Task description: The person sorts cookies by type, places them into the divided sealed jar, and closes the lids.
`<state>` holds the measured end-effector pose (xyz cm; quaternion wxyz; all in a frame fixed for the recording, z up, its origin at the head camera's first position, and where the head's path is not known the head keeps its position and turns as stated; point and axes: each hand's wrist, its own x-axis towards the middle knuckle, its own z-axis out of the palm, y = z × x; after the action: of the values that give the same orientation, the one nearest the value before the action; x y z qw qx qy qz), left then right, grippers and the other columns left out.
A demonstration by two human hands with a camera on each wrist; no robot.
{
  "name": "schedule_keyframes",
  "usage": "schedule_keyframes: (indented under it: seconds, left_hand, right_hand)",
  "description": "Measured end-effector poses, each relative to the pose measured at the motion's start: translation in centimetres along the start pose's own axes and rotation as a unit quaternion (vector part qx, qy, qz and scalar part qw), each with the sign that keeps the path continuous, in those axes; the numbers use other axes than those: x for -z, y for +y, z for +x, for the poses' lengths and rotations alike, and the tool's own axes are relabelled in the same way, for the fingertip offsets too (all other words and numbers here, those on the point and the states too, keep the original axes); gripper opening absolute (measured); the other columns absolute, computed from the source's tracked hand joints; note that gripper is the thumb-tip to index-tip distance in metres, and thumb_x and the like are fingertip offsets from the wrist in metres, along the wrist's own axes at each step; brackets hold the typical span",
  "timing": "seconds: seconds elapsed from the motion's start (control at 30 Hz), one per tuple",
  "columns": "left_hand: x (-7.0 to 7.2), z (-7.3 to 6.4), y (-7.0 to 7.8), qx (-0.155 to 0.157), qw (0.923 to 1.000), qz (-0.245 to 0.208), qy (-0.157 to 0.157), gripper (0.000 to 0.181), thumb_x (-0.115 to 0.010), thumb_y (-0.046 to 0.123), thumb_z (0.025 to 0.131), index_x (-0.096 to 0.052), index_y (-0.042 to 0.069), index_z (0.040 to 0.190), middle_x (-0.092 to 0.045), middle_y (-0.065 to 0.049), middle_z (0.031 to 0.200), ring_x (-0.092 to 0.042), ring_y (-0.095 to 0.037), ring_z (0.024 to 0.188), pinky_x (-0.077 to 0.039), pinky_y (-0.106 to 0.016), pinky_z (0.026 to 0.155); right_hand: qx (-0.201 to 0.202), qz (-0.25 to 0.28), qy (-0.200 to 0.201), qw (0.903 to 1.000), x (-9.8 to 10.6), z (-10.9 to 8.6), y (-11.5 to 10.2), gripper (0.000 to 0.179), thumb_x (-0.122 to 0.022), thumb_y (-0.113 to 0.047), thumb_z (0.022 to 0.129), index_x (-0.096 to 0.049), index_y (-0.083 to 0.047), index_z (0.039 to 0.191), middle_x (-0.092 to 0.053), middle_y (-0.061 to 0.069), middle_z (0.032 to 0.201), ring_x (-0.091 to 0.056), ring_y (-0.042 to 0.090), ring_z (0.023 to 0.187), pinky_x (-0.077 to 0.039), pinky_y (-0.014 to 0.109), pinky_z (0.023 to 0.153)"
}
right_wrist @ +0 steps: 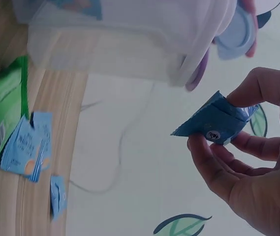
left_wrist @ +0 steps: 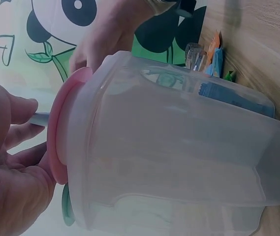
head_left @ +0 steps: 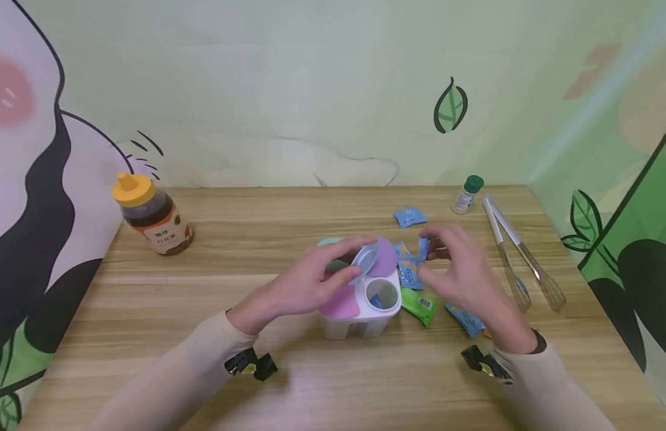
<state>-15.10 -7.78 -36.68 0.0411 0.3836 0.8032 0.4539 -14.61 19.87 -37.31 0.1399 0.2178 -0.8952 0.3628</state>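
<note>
My left hand (head_left: 306,278) pinches a light blue round lid (head_left: 366,261) between thumb and fingers, tilted up over a white, translucent container (head_left: 359,326). The container's front-right compartment (head_left: 385,291) is uncovered, with a bit of blue packet inside. Pink (head_left: 340,304), purple (head_left: 385,257) and green lids cover the others; the hand partly hides the green one. To the right of the container, my right hand (head_left: 464,272) is raised and pinches a small blue packet (right_wrist: 213,120) between thumb and fingers. Its pointed end faces the container in the right wrist view.
Blue packets (head_left: 410,272) and a green packet (head_left: 419,306) lie right of the container, another blue packet (head_left: 410,216) behind. Beneath my right wrist is one more blue packet (head_left: 465,320). Farther right are a green-capped bottle (head_left: 466,195) and metal tongs (head_left: 505,239); a yellow-capped bottle (head_left: 156,215) stands left.
</note>
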Motion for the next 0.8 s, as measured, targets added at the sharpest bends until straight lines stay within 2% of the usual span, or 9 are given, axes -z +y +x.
schedule_keyframes:
  seconds: [0.17,0.33,0.57,0.8]
  left_hand:
    - [0.1,0.0,0.1,0.003,1.0,0.001,-0.001,0.047,-0.056,0.016,0.099,-0.047,0.017,0.145,-0.057,-0.001,0.139,-0.058,-0.013,0.121,-0.049,-0.03,0.1]
    - [0.1,0.1,0.0,0.0,1.0,-0.008,-0.004,0.046,-0.056,0.016,0.099,-0.047,0.018,0.145,-0.057,-0.001,0.139,-0.058,-0.012,0.122,-0.048,-0.03,0.101]
    - [0.2,0.0,-0.1,0.001,0.9999,-0.013,-0.006,0.047,-0.056,0.018,0.1,-0.046,0.018,0.145,-0.056,0.002,0.14,-0.057,-0.01,0.121,-0.048,-0.031,0.102]
    - [0.1,0.0,-0.1,0.003,0.9999,-0.01,-0.007,0.048,-0.056,0.016,0.099,-0.046,0.019,0.146,-0.055,0.0,0.141,-0.058,-0.012,0.121,-0.049,-0.032,0.1]
  right_hand:
    - [0.053,0.007,0.012,0.9985,0.0,-0.6,-0.8,0.046,-0.07,0.0,0.072,-0.059,-0.001,0.116,-0.058,0.005,0.105,-0.06,0.014,0.092,-0.057,0.024,0.079]
    - [0.095,0.048,0.012,0.9942,-0.2,-1.1,-1.6,0.045,-0.068,0.001,0.072,-0.061,-0.002,0.116,-0.059,0.006,0.108,-0.061,0.012,0.094,-0.055,0.02,0.082]
    - [0.177,0.088,0.015,0.9801,-0.6,-1.2,-2.6,0.045,-0.071,-0.003,0.072,-0.062,0.0,0.116,-0.06,0.01,0.112,-0.061,0.016,0.094,-0.053,0.019,0.085]
    - [0.211,0.108,0.02,0.9714,-1.3,-1.1,-3.1,0.042,-0.071,-0.008,0.074,-0.063,0.002,0.114,-0.057,0.014,0.116,-0.059,0.016,0.097,-0.054,0.019,0.085]
